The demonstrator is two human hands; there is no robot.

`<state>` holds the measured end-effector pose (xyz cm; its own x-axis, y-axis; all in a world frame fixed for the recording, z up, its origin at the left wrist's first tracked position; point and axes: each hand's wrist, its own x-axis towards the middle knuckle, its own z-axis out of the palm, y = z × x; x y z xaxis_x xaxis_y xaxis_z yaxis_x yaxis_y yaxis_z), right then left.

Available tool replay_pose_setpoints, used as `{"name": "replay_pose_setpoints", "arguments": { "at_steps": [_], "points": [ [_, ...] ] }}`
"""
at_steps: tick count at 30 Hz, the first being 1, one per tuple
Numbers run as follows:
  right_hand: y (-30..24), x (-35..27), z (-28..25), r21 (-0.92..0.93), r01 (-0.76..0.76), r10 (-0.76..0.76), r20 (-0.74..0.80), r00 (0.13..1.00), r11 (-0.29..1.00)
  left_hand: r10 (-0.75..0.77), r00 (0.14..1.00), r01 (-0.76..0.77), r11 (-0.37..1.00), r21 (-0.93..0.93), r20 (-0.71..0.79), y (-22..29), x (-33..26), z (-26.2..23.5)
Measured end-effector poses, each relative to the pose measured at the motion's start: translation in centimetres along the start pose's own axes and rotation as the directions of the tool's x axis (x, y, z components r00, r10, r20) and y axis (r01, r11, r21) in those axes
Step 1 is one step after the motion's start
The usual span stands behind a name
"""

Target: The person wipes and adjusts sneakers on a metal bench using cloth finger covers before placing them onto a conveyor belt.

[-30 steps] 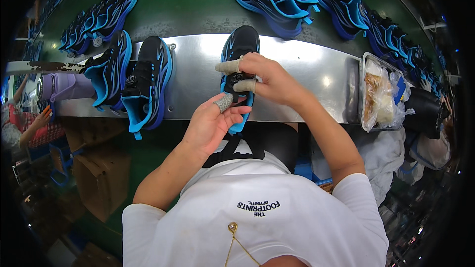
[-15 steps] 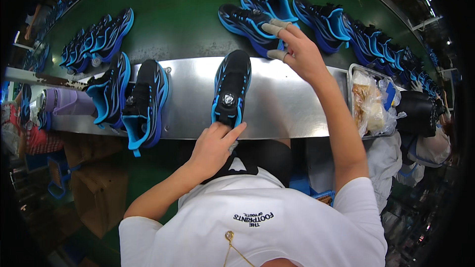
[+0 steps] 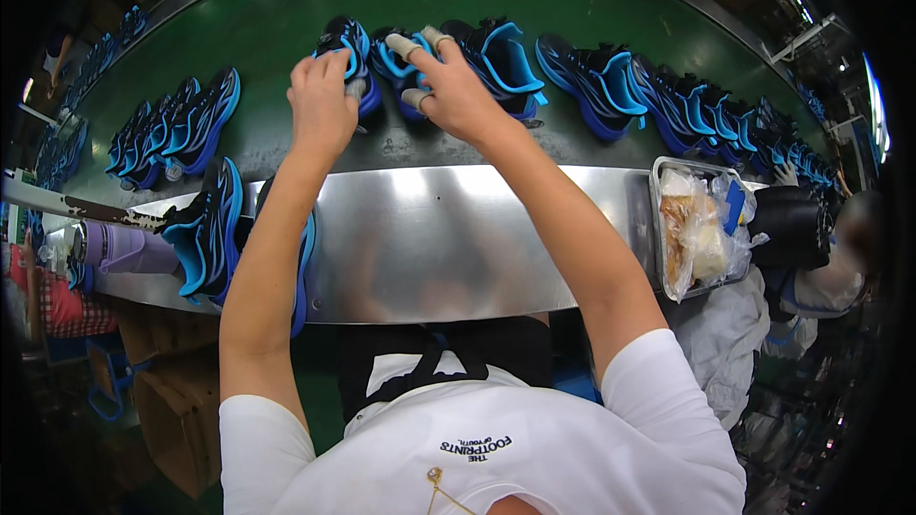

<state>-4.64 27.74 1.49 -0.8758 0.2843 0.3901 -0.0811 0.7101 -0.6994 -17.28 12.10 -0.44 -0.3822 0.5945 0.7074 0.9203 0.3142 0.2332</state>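
Black-and-blue material shows on the two shoes under the person's hands, side by side in the upper middle of the frame on the green table (image 3: 267, 10). The left hand (image 3: 322, 107) bends its fingers over the near end of the left shoe (image 3: 351, 41), thumb along its side; whether that grip is clamped, I cannot tell. The right hand (image 3: 450, 95), with pale fingertip covers (image 3: 402, 46), sets thumb and fingers apart over the right shoe (image 3: 385, 58); how firmly this grip bears on it cannot be told. Just to its right stands another shoe (image 3: 508, 62). A metal tray (image 3: 656, 219) of plastic-wrapped items (image 3: 706, 238) sits at right; two more shoes (image 3: 210, 229) stand at left, one partly behind the left forearm.
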Motion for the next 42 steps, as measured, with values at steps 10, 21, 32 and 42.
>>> {"name": "replay_pose_setpoints", "arguments": {
  "at_steps": [10,21,32,42],
  "points": [
    [11.4,-8.2,-21.4,-0.577,-0.225,0.218,-0.083,0.972,0.785,0.067,0.885,0.163,0.882,-0.442,0.46,11.2,4.5,11.3],
    [3.0,-13.6,-14.5,-0.401,-0.013,0.046,0.074,0.996,0.916,0.125,0.659,0.39,0.786,-0.48,0.741,12.8,-0.3,-1.0],
    [-9.2,-24.8,-8.2,-0.123,-0.109,0.139,0.267,0.954,0.986,0.141,0.624,0.507,0.675,-0.535,0.769,15.3,-14.0,-12.6],
    [-3.5,-19.8,-8.9,-0.37,-0.118,0.123,-0.011,0.992,0.921,0.026,0.912,0.165,0.891,-0.423,0.41,15.3,-9.4,-7.0]
  ]
}}
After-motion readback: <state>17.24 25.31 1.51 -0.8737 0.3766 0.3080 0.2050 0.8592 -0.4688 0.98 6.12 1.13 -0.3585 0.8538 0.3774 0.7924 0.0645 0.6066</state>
